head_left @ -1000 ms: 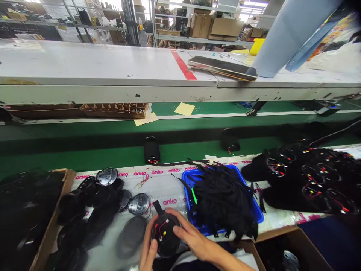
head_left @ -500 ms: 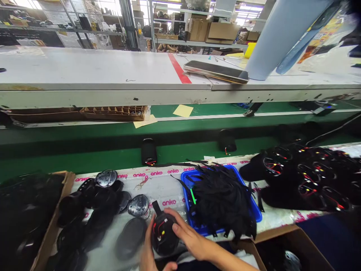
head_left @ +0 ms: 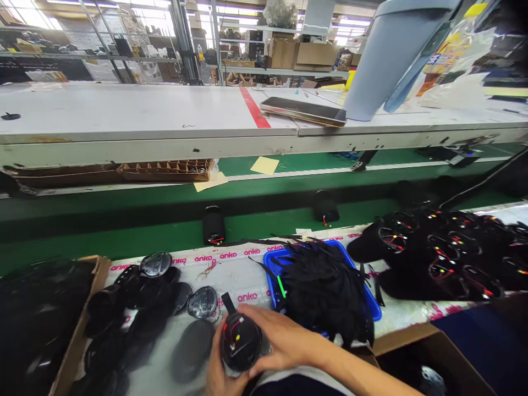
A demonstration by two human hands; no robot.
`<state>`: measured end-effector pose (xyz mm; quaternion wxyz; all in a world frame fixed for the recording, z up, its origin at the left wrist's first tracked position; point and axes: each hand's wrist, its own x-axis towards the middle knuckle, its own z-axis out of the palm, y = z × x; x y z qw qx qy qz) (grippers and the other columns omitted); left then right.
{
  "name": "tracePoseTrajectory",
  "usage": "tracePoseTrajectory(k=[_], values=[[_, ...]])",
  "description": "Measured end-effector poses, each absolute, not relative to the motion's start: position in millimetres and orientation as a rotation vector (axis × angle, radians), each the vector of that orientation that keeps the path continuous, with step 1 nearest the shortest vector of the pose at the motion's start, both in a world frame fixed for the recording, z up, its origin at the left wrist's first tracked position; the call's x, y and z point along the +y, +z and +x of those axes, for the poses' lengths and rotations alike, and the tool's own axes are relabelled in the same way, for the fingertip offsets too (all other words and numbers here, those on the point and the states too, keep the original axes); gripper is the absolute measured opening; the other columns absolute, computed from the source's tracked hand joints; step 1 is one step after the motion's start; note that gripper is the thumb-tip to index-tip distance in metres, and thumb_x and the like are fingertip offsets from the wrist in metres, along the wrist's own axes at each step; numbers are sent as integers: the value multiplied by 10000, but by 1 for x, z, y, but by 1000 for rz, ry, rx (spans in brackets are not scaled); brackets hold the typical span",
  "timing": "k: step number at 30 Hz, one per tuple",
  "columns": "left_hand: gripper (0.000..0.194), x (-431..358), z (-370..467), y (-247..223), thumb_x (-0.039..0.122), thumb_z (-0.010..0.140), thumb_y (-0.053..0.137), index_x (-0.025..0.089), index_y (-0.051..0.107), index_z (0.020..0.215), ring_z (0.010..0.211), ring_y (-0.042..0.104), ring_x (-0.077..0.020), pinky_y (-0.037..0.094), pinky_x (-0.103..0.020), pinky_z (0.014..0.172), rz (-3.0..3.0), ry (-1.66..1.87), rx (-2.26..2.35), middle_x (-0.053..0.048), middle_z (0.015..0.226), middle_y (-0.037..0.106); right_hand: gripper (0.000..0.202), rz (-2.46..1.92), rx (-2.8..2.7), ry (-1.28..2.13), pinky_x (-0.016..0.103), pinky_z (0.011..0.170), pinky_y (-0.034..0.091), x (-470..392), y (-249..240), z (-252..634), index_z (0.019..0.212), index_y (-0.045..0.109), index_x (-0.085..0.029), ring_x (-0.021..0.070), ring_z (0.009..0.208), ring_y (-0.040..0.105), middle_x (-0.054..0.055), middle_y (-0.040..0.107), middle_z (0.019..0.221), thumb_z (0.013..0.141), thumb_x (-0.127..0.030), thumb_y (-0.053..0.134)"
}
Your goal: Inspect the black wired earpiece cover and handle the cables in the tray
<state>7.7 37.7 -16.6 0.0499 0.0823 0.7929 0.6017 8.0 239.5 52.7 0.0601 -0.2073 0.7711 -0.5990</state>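
The grip is two-handed and closed to the housing's width: the left hand [head_left: 218, 366] cups one side of the black round housing [head_left: 247, 355], the right hand [head_left: 284, 338] the other, above the counter [head_left: 159, 352]. It looks light and stiff-walled (a smooth shell might slip a little), so its outer sides seem the place to hold. The red and yellow wires [head_left: 236, 336] in its open end look fragile, best left unpressed; the strap [head_left: 227, 303] at its far edge looks soft. Beside the right hand sits a blue tray [head_left: 374, 309] of black straps [head_left: 325, 286]; dark round parts [head_left: 142, 324] lie leftward.
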Motion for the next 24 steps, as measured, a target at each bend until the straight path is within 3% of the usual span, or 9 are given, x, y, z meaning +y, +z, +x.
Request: tracePoseTrajectory(k=[3,7,11,16,21,24], values=[[832,44,10,-9,570,675,688,252,352,1366,1292,439,-275,351,-422,1093,214,1828,2418,-87,1385,465,861,-628,2346,-1801,288,1009,351,241,54,3,1410,421,-107,305,1157,436,121,436,1307,920,-755,705],[823,49,14,-3,593,685,662,281,332,1371,1333,382,-276,308,-421,1116,161,1901,2328,-67,1419,422,781,-615,2330,-1810,295,964,394,242,59,1,1398,446,-131,312,1128,465,101,466,1283,929,-670,760],[910,48,14,-3,596,669,679,244,275,1405,1370,315,-298,250,-436,1139,134,1924,2213,-94,1461,362,803,-601,2319,-1826,300,969,386,244,60,3,1413,434,-130,319,1142,451,103,451,1301,920,-662,777],[943,41,9,7,582,654,698,232,253,1408,1343,360,-295,281,-436,1124,219,1803,2224,-114,1443,377,753,-606,2259,-1866,282,937,409,244,61,3,1403,457,-166,311,1115,475,71,481,1266,936,-698,714],[926,36,5,13,576,694,679,328,197,1445,1401,265,-268,274,-423,1131,389,1717,2311,-47,1536,236,840,-602,2239,-1869,308,992,375,247,57,3,1450,407,-146,315,1158,434,81,438,1315,929,-741,691],[849,34,6,11,532,723,675,341,244,1429,1389,284,-262,272,-437,1131,382,1670,2397,-31,1518,278,982,-637,2214,-1772,344,1059,303,253,51,3,1513,299,-101,326,1228,346,104,319,1402,913,-775,687]])
